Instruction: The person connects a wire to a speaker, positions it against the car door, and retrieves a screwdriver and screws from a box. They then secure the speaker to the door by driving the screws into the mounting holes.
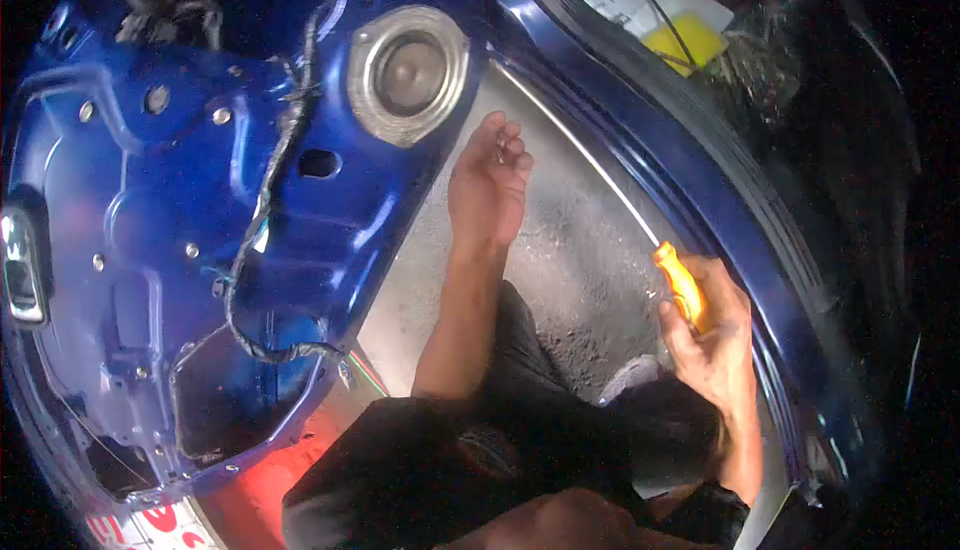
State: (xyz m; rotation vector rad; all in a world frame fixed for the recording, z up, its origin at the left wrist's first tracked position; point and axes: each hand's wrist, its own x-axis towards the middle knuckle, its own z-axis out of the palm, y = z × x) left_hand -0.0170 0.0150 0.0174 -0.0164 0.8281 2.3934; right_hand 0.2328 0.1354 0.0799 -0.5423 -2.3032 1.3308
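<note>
Diagonally, a screwdriver (682, 285) with an orange-yellow handle and a long, thin, shiny shaft is gripped in the right hand (715, 335), beside the blue car frame (650, 140). Its tip is hard to make out near the door (200, 240), and its handle is partly covered. Whether anything is pinched in the left hand's (488, 185) curled fingers cannot be told.

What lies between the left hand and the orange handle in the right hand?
In the head view, only grey ground shows between the left hand and the orange handle.
</note>
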